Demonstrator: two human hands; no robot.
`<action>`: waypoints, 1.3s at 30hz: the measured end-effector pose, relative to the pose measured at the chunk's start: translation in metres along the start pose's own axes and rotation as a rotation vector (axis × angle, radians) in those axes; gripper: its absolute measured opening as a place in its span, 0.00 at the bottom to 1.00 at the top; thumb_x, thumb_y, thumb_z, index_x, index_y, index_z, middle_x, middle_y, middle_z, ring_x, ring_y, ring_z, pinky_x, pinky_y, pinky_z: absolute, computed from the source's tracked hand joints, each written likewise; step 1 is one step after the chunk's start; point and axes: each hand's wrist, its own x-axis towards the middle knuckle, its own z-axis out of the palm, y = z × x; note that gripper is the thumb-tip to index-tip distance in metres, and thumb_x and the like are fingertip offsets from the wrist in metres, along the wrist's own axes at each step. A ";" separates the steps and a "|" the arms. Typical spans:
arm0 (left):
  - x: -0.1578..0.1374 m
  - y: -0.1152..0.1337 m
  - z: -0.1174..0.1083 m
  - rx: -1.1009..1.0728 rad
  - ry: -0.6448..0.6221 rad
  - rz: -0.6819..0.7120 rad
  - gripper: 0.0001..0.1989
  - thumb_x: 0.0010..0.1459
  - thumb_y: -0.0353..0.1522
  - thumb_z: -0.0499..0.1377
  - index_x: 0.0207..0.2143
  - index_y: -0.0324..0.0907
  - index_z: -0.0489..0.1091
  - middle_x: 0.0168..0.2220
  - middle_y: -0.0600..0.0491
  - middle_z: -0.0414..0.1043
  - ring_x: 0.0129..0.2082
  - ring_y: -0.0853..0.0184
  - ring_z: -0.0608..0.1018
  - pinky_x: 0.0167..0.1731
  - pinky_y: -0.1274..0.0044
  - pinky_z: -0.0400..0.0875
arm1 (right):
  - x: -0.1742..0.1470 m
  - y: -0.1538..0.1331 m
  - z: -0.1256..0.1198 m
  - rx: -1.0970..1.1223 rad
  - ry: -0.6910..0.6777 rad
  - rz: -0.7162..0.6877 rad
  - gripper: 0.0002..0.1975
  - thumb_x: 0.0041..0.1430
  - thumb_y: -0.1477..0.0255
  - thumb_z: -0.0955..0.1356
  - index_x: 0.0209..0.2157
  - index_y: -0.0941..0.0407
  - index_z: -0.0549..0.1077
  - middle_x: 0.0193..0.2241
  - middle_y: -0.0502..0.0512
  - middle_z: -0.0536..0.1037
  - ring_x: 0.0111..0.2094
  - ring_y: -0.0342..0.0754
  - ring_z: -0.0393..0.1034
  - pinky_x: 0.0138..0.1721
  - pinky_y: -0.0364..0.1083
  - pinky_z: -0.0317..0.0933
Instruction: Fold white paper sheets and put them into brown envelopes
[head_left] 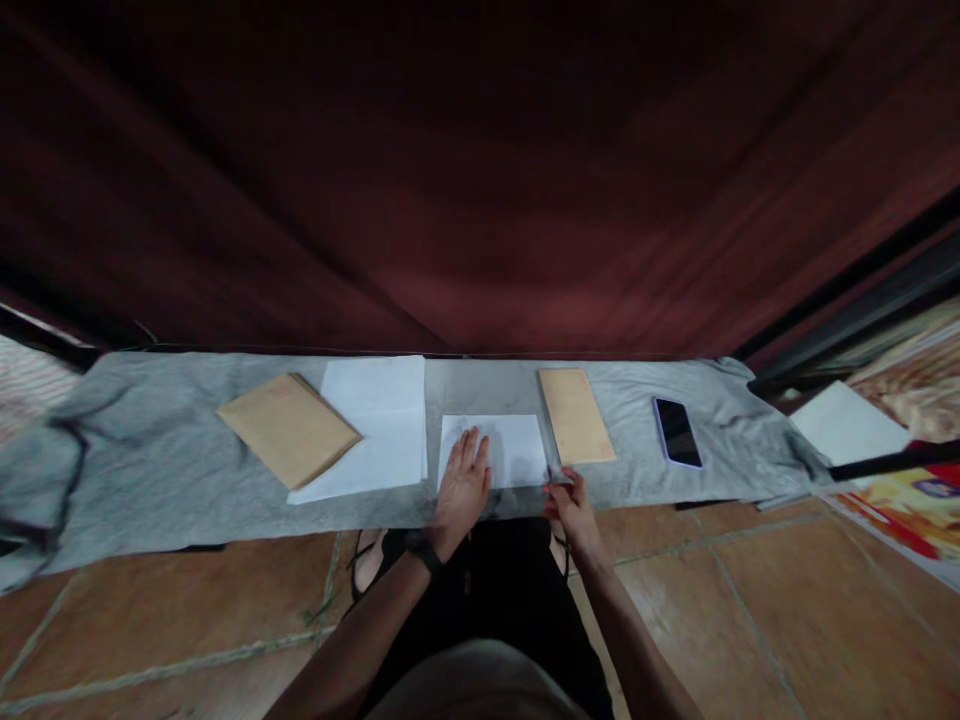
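A white sheet of paper [517,450], seemingly folded, lies flat on the grey cloth in front of me. My left hand [463,485] rests on its left part, fingers stretched out and palm down. At the sheet's lower right corner is my right hand [571,505], its fingers curled in; whether they pinch the corner is unclear. Just beyond that hand lies a brown envelope [576,415]. To the left, larger white sheets [390,420] lie partly under a small stack of brown envelopes [289,430].
Grey cloth [165,480] covers the narrow work surface. A phone [679,433] with a light purple edge lies on its right part. Behind hangs a dark red curtain [480,200]. At far right are a white sheet-like item [851,425] and colourful packaging [911,505]. Below is the tiled floor [195,610].
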 end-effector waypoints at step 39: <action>0.030 -0.020 0.025 0.063 0.061 -0.127 0.28 0.68 0.37 0.46 0.68 0.39 0.56 0.71 0.44 0.52 0.72 0.58 0.52 0.69 0.58 0.47 | 0.070 0.010 0.077 -1.149 -0.146 -0.847 0.27 0.72 0.65 0.58 0.68 0.58 0.58 0.69 0.64 0.56 0.69 0.59 0.50 0.67 0.61 0.45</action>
